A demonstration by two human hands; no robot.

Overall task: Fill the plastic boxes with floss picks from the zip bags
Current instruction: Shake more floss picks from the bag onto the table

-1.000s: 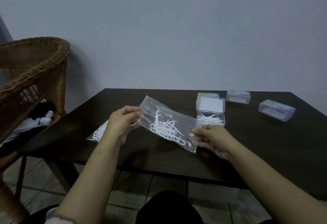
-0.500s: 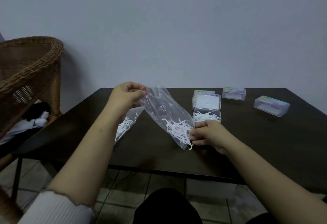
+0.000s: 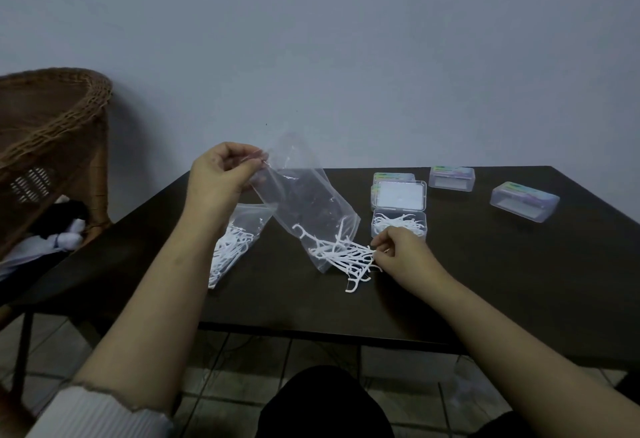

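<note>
While my left hand (image 3: 221,174) pinches the tilted bag (image 3: 304,209), my right hand (image 3: 401,252) pinches the spilling picks (image 3: 343,254); open box (image 3: 398,226) sits just beyond at twelve o'clock.

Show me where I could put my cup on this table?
Bare room: the near right table, in front of the closed box. Also the near edge between the two arms. Crowded: around the tipped bag, spilled picks and open box.
</note>
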